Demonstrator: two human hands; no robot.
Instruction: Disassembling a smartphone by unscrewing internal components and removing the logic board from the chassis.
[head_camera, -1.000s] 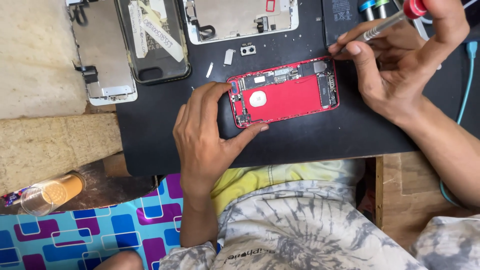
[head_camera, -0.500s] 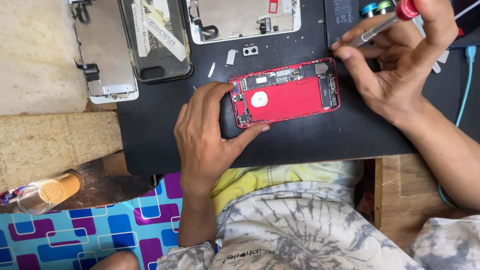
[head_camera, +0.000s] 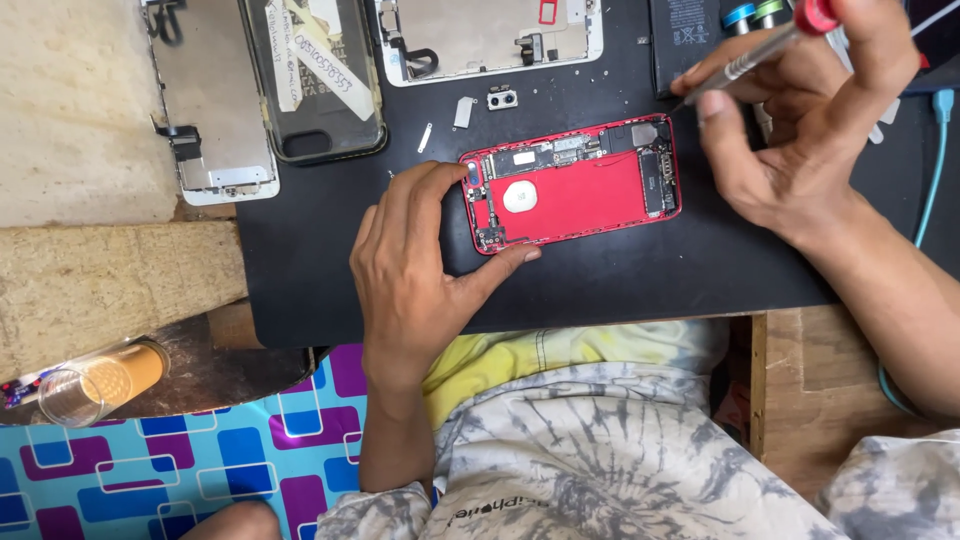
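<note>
Lying opened on the black work mat (head_camera: 620, 290), the red phone housing (head_camera: 575, 185) sits near the mat's middle, with bare mat between it and the front edge. The left hand (head_camera: 420, 270) braces its left end, fingers curled over the top corner and thumb along the lower edge. The right hand (head_camera: 800, 130) is closed around a slim screwdriver (head_camera: 760, 55), its tip hovering just beyond the housing's upper right corner. Small loose parts (head_camera: 500, 98) lie above the housing. Further back rest a screen assembly (head_camera: 210, 120), a dark phone case (head_camera: 315, 80) with pale tape strips, and a black battery (head_camera: 685, 35) bearing a white label. A glass tumbler (head_camera: 100, 385) lies off the mat's left edge.
</note>
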